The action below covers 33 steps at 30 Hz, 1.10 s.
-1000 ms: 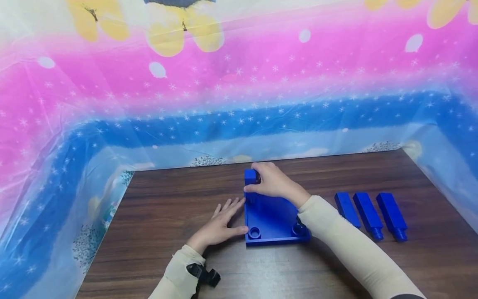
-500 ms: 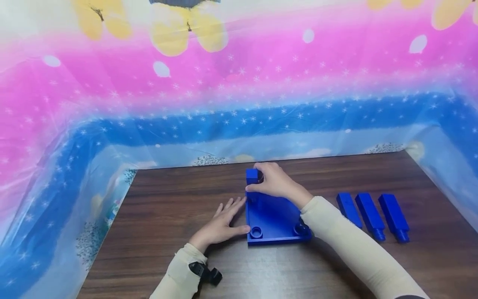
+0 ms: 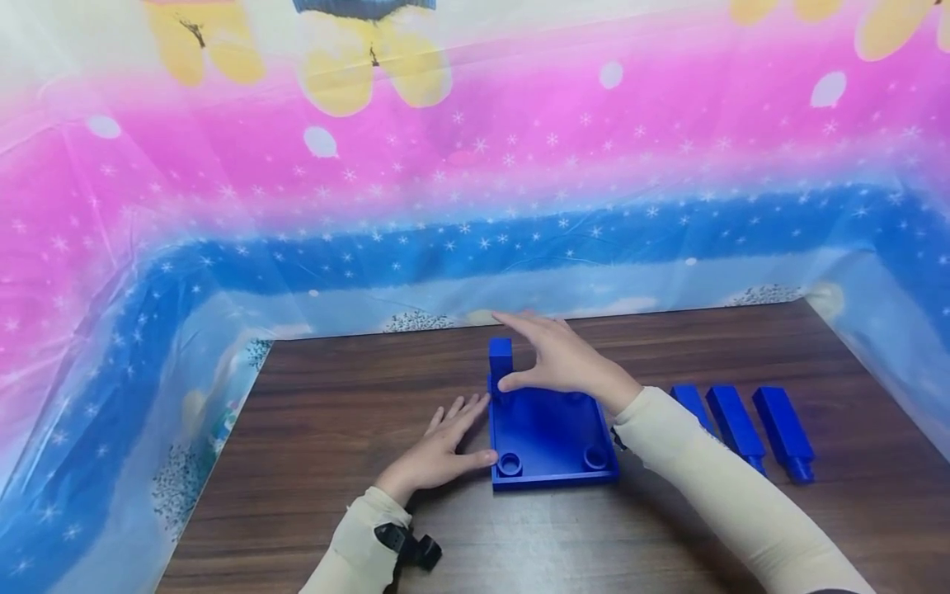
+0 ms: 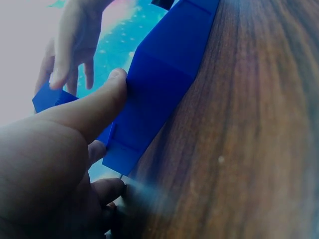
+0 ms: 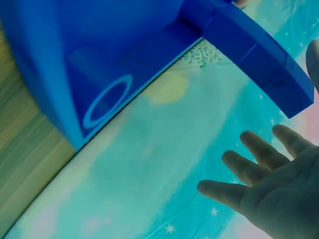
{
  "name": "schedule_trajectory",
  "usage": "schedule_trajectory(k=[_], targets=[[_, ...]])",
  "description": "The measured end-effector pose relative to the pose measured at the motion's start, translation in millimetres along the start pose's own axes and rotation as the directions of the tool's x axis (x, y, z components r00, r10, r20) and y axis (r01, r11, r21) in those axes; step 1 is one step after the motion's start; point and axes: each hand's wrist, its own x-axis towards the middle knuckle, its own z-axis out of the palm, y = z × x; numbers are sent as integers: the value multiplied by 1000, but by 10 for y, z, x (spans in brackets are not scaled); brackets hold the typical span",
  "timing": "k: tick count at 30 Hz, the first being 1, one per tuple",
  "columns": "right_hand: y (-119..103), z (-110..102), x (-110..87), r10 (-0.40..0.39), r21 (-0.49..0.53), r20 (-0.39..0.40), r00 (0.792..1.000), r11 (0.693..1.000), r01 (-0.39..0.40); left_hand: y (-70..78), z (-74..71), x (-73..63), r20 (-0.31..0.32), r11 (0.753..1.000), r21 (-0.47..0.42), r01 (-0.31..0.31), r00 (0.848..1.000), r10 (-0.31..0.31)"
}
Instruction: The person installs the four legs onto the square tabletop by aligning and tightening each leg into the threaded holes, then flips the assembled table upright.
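Observation:
A square blue tray-like base (image 3: 549, 433) with a raised rim and round sockets in its corners lies on the table. At its far left corner a blue square leg (image 3: 500, 356) stands upright. My left hand (image 3: 438, 450) rests against the base's left edge, thumb and fingertips touching it, fingers straight. Beside the leg, my right hand (image 3: 564, 359) is spread with its thumb in front of the leg; in the right wrist view the fingers (image 5: 244, 167) are apart from the leg (image 5: 264, 52). From the left wrist camera, the base's side (image 4: 154, 84) meets my left thumb.
Several similar blue legs lie side by side to the right: one (image 3: 690, 404) partly behind my right sleeve, another (image 3: 735, 421), and a third (image 3: 783, 429) with a threaded-looking end. A patterned cloth (image 3: 475, 190) hangs behind the wooden table (image 3: 334, 388).
My right hand has let go of the upright leg and opened, shifting slightly right. The leg stays standing in the corner. My left hand keeps its place at the base's edge.

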Motion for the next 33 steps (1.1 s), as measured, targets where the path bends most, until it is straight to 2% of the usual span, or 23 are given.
schedule_trajectory(k=[15, 22, 33], targets=[[180, -186, -235, 31, -74, 5, 1000, 997, -31, -4, -2, -9, -10, 1000, 10, 14, 1000, -14], [306, -263, -394, 74, -118, 22, 997, 991, -71, 0, 4, -12, -5, 1000, 11, -8, 1000, 8], [423, -392, -591, 94, -90, 15, 995, 992, -93, 4, -7, -11, -7, 1000, 11, -15, 1000, 15]])
